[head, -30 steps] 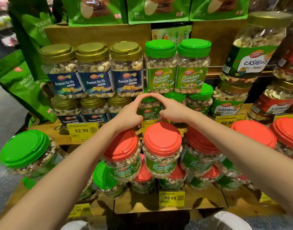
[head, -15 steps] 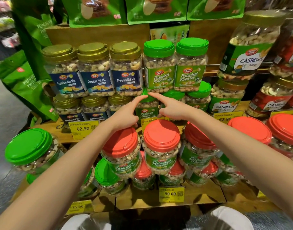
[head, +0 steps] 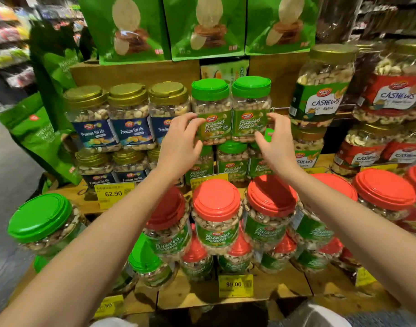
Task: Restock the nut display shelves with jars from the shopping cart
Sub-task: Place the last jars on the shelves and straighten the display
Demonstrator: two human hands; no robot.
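Left jar (head: 212,119), clear squarish plastic with a ribbed green lid, is being gripped by the left hand (head: 179,142). The matching right jar (head: 250,116) is being gripped by the right hand (head: 276,142). Both are being supported, walls touching, by lower jars (head: 231,159) on the wooden shelf (head: 86,201).

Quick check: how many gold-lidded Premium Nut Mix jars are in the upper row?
3, side by side: the left jar, the middle jar, the right jar partly behind the left hand. Any behind them are hidden.
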